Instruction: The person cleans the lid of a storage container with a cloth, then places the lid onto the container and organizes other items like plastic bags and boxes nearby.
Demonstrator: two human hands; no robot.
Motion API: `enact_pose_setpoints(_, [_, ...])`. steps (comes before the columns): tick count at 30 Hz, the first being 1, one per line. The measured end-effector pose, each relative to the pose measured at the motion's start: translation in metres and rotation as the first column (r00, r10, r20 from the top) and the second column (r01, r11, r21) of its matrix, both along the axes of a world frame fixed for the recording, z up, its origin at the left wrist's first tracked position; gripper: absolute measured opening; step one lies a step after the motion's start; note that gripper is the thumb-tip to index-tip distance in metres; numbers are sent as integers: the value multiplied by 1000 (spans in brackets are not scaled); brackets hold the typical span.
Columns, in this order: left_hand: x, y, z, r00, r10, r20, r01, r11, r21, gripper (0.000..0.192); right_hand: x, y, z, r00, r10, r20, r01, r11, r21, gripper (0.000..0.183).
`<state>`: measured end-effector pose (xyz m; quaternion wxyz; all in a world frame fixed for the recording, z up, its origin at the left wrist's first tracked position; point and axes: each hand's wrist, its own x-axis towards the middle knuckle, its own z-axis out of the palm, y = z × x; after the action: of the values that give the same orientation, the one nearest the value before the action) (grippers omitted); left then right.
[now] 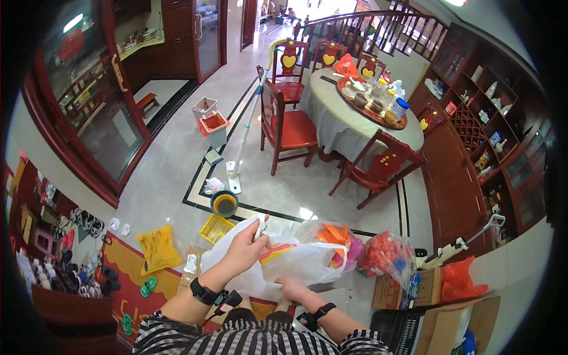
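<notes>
My left hand grips the gathered upper edge of a white plastic bag and holds it up. Lower down, my right hand is closed on the near edge of the same bag. Inside the bag, something with red and yellow stripes shows between my hands. Orange and pink plastic shows at the bag's right side, partly behind clear film. To the right lies a clear bag stuffed with red plastic bags. Just beyond my left hand is a yellow plastic basket.
A bucket of dark water stands by a flat mop. Two waste bins stand farther off, near wooden chairs and a round table. Left are a yellow package and green slippers; right, cardboard boxes.
</notes>
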<state>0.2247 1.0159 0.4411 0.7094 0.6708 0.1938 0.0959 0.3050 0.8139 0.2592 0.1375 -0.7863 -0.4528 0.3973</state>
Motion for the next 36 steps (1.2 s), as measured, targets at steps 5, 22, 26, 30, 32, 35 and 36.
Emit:
enact_pose_setpoints(5, [-14,-10,7,1000,28,-2,-28,999,-18,55,-11,-14,-3,999,-21,36,22,999,-26,31])
enact_pose_setpoints(22, [-5,-23,-3,998,-53,-36,58,986,153,63,-17,-39,-23,994,-105,-44,105,995,-3,33])
enact_pose_setpoints(26, [-4,-24,5,996,-51,-71,63,982,178,62,-18,-38,-28,990,-124,-68,123,992,-16,32])
enact_pose_setpoints(30, [-4,-23,7,993,-40,-110,62,977,204,60,-19,-38,-35,987,-139,-84,141,990,17,31])
enact_pose_setpoints(32, [-5,-22,4,993,-36,-112,59,976,212,60,-19,-36,-35,989,-125,-72,126,992,12,31])
enact_pose_setpoints(35, [-7,-22,2,992,-26,-120,49,981,188,60,-17,-33,-31,993,-101,-56,101,995,-8,31])
enact_pose_setpoints(36, [-7,-22,4,993,-24,-117,46,979,197,60,-16,-33,-30,994,-94,-50,93,995,-21,31])
